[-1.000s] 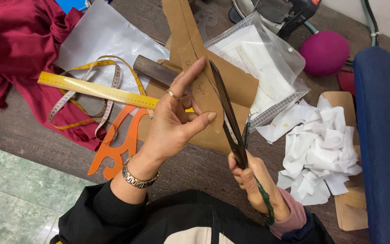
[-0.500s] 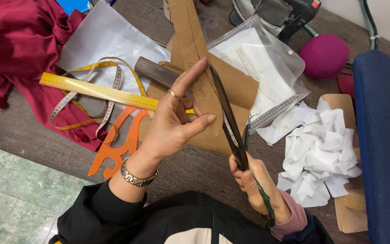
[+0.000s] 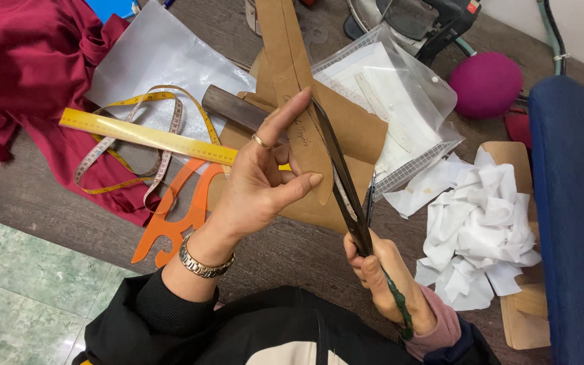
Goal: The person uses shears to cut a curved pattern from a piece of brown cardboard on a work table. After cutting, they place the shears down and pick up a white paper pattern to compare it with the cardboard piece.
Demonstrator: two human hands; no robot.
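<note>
Behind my hands on the bench (image 3: 285, 253), a clear snap pouch (image 3: 400, 101) holds white paper sheets; beside it lies a heap of white scraps (image 3: 488, 236). Bare wood shows only along the near edge, since red cloth (image 3: 21, 74), a yellow ruler (image 3: 147, 137), a tape measure (image 3: 136, 145) and an orange curve (image 3: 180, 209) crowd my left. My left hand (image 3: 258, 189) pinches a long brown paper strip (image 3: 292, 81) between thumb and fingers (image 3: 285, 118). My right hand (image 3: 386, 284) grips black scissors (image 3: 346, 189), blades slightly parted at the strip's edge.
</note>
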